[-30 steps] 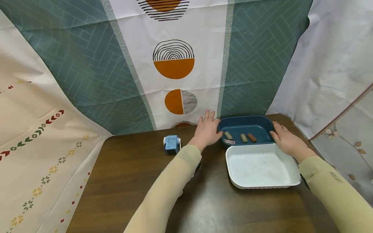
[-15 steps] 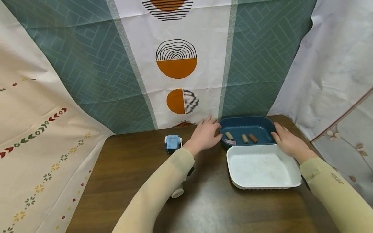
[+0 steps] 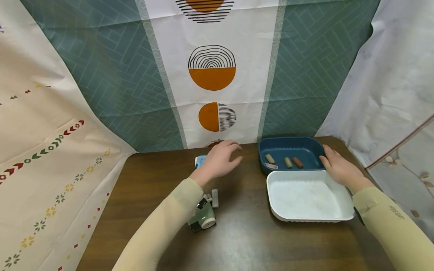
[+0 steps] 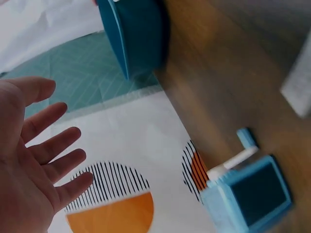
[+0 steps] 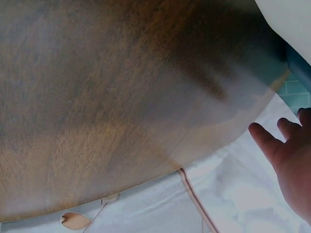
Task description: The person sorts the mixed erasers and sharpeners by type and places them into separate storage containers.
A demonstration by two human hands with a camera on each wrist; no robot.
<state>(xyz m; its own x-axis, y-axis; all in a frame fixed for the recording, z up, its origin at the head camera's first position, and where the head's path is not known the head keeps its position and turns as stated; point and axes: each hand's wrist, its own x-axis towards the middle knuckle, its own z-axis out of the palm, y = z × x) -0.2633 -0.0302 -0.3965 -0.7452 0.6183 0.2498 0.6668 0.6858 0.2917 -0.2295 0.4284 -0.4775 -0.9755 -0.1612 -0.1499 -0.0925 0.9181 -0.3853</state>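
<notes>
My left hand, fingers apart and loosely bent, hovers left of the dark blue tray and holds nothing. In the head view it partly covers a light blue crank pencil sharpener; the left wrist view shows that sharpener with its crank and dark window. Below my left forearm stands a green box-like device with a white round part, partly hidden by the sleeve. My right hand rests at the blue tray's right rim, fingers extended outside it and thumb at the edge.
Inside the blue tray lie two beige cylinders, a red-brown cylinder and a flat pinkish piece. A white tray stands directly in front of it. Patterned cloth hangs behind the wooden table.
My left hand has left the blue tray's left rim and moved left, over the light blue sharpener. The green device has come out from behind my forearm. My right hand stays at the rim.
</notes>
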